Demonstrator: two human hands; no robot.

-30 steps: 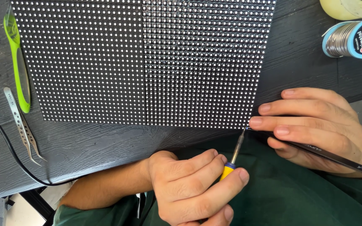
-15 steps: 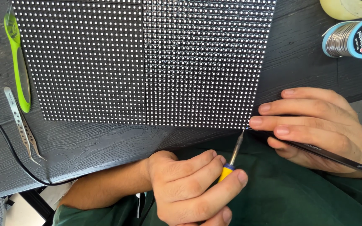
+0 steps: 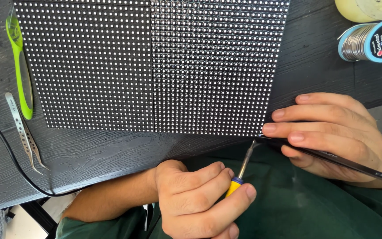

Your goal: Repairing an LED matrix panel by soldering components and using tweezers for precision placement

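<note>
Now left hand (image 3: pixel 200 199) grips soldering iron (image 3: pixel 242 170); right hand (image 3: pixel 332 130) pinches panel (image 3: pixel 155 66) corner.

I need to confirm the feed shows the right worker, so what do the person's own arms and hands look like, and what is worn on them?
Both hands, the left hand and the right hand, are bare: no gloves, rings or watch in view. The nails are short and unpainted. The left forearm is uncovered, with no sleeve showing. Dark green clothing lies below the hands.
</note>
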